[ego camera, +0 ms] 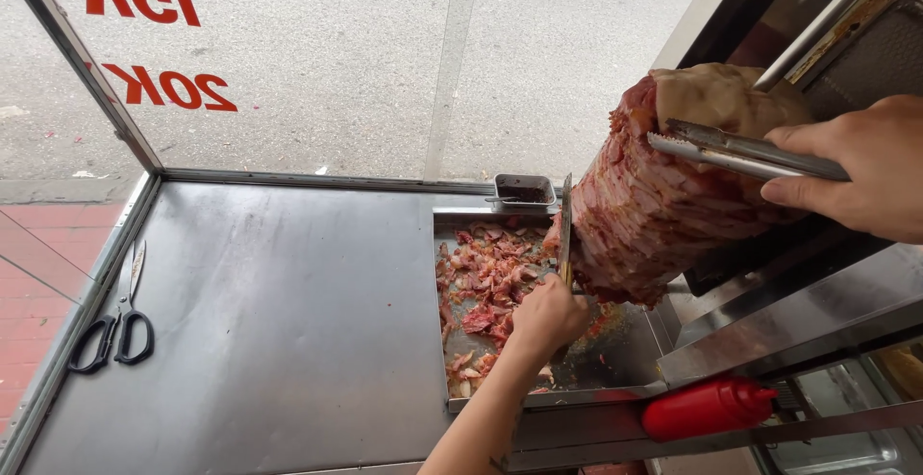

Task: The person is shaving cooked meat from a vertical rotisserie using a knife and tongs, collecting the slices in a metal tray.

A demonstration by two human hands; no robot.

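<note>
Steel counter gleaming; left hand is gripping the knife, right hand clamping tongs onto soft, greasy, heavy meat stack.

Street food stall: vertical spit of stacked meat, steel counter, glass front with pavement seen beyond it.

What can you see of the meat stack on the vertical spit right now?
The meat stack is a tall, roughly cylindrical mass of layered reddish-pink slices with browned edges, capped by a pale tan piece. It leans, top tilted to the right, above the metal tray holding cut meat pieces. The left hand holds a knife upright against its left face. The right hand presses metal tongs against its upper right side.
</note>
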